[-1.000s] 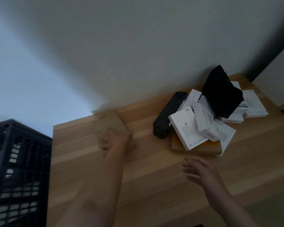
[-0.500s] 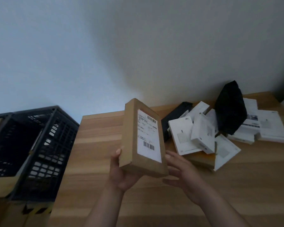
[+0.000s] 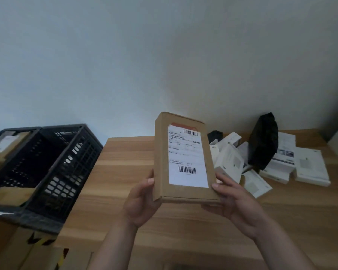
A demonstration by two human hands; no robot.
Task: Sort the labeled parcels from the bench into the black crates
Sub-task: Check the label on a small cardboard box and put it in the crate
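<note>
Hands point(image 3: 142, 199) around labeled parcel point(image 3: 181, 158)

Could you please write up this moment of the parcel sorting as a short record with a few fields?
held item: brown cardboard parcel, upright, white shipping label facing the camera
left hand: grips the parcel's lower left edge
right hand: grips the parcel's lower right edge
bench: wooden, below the raised parcel
remaining pile: white boxes and a black bag at the bench's far right
black crates: left of the bench; the far one holds a labeled brown parcel
stage: label apparently being read, parcel not yet in a crate
</note>
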